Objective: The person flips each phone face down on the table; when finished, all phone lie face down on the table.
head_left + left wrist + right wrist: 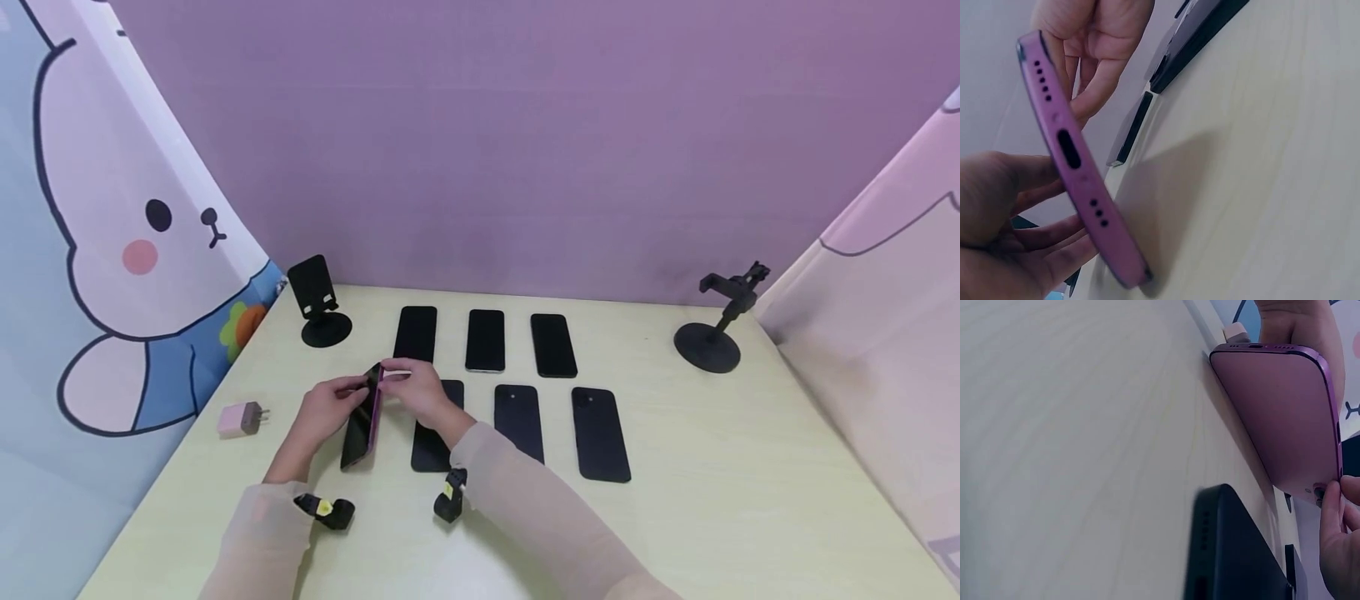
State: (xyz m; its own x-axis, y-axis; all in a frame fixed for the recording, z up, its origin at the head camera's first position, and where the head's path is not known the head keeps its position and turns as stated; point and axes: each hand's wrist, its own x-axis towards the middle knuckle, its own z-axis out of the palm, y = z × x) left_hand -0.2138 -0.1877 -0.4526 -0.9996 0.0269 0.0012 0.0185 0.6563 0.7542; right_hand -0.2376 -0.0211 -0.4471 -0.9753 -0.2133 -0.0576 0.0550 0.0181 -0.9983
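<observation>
A smartphone with a pink body (1279, 406) and a dark screen (358, 429) stands tilted over the left part of the table. My left hand (326, 410) holds it along its left side, thumb at the screen side. At its upper right edge my right hand (422, 392) pinches it near the camera, which shows beside the fingertips in the right wrist view. The pink bottom edge (1088, 184) with its charging port faces the left wrist camera. A dark phone (438, 442) lies just right of it, partly covered by my right forearm.
Dark phones lie in two rows, among them a back-row phone (485, 340) and a front-right one (602, 435). A black phone stand (318, 308) is at back left, another stand (716, 329) at back right. A plug charger (242, 419) lies near the left edge.
</observation>
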